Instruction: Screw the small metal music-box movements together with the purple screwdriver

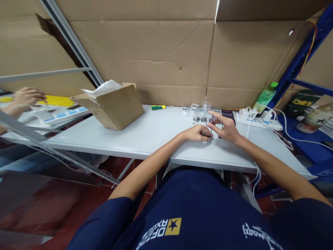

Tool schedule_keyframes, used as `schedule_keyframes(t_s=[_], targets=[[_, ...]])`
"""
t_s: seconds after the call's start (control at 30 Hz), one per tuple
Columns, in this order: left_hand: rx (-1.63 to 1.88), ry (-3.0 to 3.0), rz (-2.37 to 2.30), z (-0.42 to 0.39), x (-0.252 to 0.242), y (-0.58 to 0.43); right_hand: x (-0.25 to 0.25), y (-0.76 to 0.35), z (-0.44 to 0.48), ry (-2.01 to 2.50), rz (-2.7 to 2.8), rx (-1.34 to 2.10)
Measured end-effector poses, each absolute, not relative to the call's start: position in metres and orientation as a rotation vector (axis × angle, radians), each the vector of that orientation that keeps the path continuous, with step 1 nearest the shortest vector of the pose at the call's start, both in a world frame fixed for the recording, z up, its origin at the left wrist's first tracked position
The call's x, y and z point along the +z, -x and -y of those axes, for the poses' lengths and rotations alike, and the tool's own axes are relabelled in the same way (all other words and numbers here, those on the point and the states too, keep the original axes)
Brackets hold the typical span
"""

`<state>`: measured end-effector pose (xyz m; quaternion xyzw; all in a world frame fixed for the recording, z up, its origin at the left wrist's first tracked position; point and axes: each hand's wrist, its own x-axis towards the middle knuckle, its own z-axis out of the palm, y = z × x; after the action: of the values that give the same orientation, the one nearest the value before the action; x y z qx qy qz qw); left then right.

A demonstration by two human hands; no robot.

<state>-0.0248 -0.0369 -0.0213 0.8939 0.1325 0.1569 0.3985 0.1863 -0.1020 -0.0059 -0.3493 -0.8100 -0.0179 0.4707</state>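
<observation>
My right hand (225,127) pinches a small screwdriver (213,120) between thumb and fingers, its thin shaft pointing down. Under the tip, my left hand (197,133) is closed on a small metal part (209,138) close to the tabletop. Its exact kind is too small to tell, and the fingers partly cover it. Just beyond my hands lie several small shiny metal pieces (196,119) and clear plastic boxes (193,108). A dark phone (229,116) with digits on its screen lies behind my right hand, partly hidden by it.
An open cardboard box (122,107) stands on the white table (156,133), left of a green-yellow screwdriver (158,107). At right are a power strip (249,119) with cables and a green bottle (267,93). Another person's hand (30,96) is at far left, beyond a metal frame.
</observation>
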Motion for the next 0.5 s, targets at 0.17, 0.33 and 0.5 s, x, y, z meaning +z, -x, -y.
schedule_keyframes(t_s=[0.17, 0.33, 0.5], targets=[[0.391, -2.263, -0.336, 0.0356, -0.0216, 0.0253, -0.0027, -0.184, 0.1061, 0.848, 1.986, -0.044], [0.328, -2.254, -0.289, 0.0303, -0.0199, 0.028, 0.0, -0.1865, 0.1063, 0.859, 1.973, -0.062], [0.283, -2.262, -0.258, 0.0271, -0.018, 0.0296, 0.001, -0.1858, 0.1101, 0.809, 2.043, 0.014]])
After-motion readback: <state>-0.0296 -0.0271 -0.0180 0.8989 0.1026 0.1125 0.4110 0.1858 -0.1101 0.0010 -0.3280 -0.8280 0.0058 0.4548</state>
